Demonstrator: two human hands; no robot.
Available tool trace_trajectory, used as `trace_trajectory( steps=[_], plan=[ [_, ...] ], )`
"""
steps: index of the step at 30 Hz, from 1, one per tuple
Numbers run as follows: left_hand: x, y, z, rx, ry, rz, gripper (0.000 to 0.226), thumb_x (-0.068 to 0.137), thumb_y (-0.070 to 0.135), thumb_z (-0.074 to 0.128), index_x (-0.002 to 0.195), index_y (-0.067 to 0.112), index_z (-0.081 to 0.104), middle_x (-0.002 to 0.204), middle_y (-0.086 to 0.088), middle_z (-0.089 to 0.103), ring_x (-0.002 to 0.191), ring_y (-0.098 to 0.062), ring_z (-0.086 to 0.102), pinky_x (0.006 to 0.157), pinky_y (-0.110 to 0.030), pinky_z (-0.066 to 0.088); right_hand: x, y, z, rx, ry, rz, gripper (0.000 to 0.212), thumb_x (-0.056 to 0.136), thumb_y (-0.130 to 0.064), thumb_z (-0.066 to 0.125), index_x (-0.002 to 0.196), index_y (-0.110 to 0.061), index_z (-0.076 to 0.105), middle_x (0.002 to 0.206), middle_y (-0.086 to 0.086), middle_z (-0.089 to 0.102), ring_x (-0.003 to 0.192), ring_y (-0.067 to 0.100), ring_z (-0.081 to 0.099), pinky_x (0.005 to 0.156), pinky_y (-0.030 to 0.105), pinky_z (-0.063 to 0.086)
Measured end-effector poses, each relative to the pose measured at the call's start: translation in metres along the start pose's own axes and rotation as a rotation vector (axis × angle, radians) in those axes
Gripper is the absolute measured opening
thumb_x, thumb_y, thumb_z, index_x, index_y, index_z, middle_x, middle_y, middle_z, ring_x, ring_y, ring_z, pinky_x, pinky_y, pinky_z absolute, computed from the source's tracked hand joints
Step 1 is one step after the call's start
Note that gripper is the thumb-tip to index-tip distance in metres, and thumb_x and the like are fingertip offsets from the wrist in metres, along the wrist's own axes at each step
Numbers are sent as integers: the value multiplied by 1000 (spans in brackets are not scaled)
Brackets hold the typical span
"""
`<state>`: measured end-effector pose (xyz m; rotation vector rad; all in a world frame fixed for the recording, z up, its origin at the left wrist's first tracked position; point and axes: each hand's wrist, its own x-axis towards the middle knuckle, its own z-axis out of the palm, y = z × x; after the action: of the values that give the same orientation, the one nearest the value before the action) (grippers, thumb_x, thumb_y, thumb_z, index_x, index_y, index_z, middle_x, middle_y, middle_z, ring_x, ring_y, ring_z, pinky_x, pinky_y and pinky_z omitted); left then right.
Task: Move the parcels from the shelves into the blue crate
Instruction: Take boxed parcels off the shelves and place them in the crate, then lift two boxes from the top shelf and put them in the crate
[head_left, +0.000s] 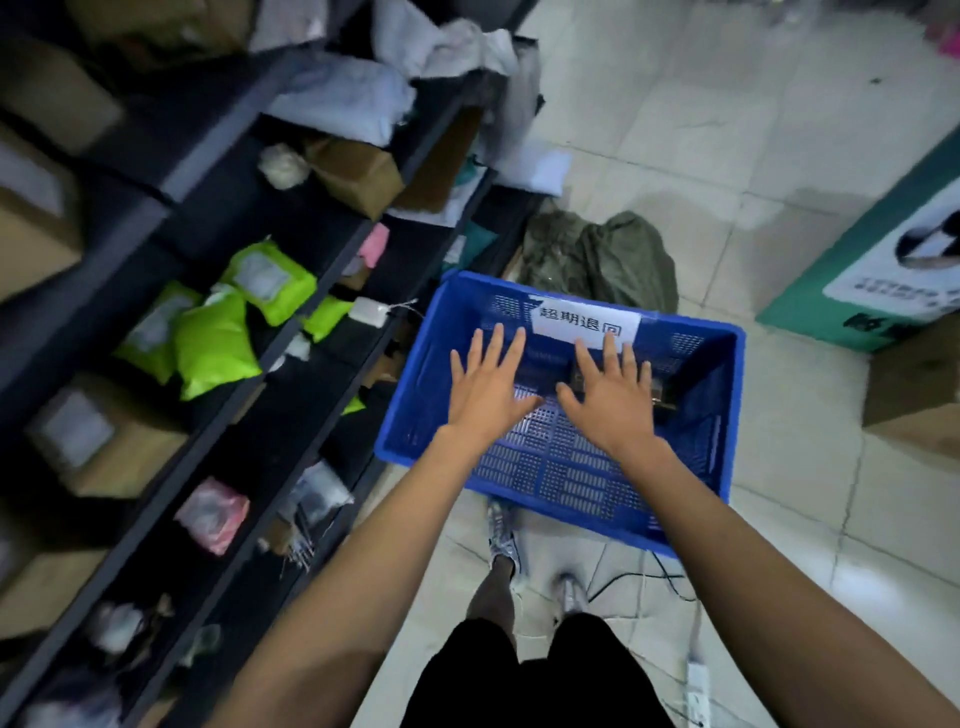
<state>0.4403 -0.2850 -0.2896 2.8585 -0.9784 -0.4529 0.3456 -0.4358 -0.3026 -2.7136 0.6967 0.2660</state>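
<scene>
Our left hand (488, 387) and right hand (615, 402) hover over the crate (561, 467), each grip wide open and empty. Parcels (218, 348) wait on the shelves (208, 150) at left; next we should reach across and take one.

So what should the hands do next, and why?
Probably reach the left hand toward the bright green parcel on the shelf: it and the right hand are spread open above the blue crate, holding nothing, and that parcel lies close by.
</scene>
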Motion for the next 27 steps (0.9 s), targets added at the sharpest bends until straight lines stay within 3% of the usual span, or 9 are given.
trace_trajectory(
  steps=[7, 12, 17, 23, 27],
  plan=[
    [-113, -57, -15, 43, 83, -272, 97, 86, 66, 52, 155, 28, -4, 164, -3, -3, 150, -30, -5, 117, -58, 7, -42, -74, 7, -100, -35, -284, 75, 95, -58, 35, 156, -28, 5, 164, 12, -2, 150, 34, -3, 119, 58, 3],
    [-206, -117, -26, -57, 178, -519, 100, 83, 65, 58, 155, 29, 0, 164, -2, 1, 150, -29, -2, 117, -58, 6, -86, -164, 15, -164, -48, -526, 77, 95, -58, 36, 156, -26, 3, 163, 14, -5, 150, 36, -4, 118, 59, 3],
    [-309, -182, -31, -127, 282, -719, 96, 84, 69, 51, 155, 31, -1, 164, -2, 2, 150, -30, -1, 117, -58, 8, -152, -272, 28, -226, -35, -763, 77, 93, -58, 38, 156, -29, 3, 164, 12, -5, 150, 34, -5, 118, 58, 3],
    [-496, -268, -35, -144, 412, -983, 91, 85, 73, 44, 155, 31, 2, 164, 1, 4, 150, -29, -1, 119, -56, 3, -279, -425, 71, -244, -17, -1051, 78, 91, -58, 38, 156, -26, 9, 163, 14, 0, 150, 36, 1, 118, 59, 5],
    [-646, -316, -27, -99, 534, -1170, 85, 88, 74, 36, 155, 33, 5, 163, 2, 7, 150, -27, 0, 119, -55, 2, -387, -521, 104, -206, -30, -1250, 76, 94, -61, 31, 156, -27, 3, 164, 11, -7, 150, 34, -6, 119, 57, 1]
  ],
)
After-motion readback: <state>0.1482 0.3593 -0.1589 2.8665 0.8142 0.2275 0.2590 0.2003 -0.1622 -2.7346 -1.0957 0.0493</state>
